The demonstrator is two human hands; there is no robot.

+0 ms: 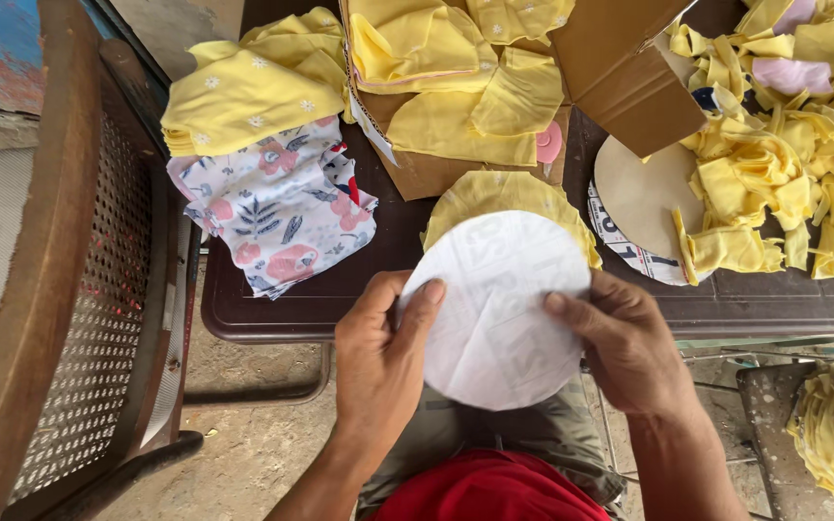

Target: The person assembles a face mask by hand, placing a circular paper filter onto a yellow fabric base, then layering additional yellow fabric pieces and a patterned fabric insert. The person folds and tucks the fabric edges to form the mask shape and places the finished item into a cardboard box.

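Both hands gripped a white disc (496,309) over yellow cloth (509,193) (its edge peeking out above), left hand (378,362) pinching its left rim, right hand (629,347) its right, at the table (272,309) edge.

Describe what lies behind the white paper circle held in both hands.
A yellow fabric round shows its ruffled edge above the white paper circle. The rest of it is covered by the paper.

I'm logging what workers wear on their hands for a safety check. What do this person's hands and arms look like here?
Both the left hand and the right hand are bare: no gloves, rings, watch or bands show. The forearms are uncovered too, with no sleeve reaching into view. Fingernails are short. Below the arms, red cloth and olive-grey cloth of the person's clothing show.
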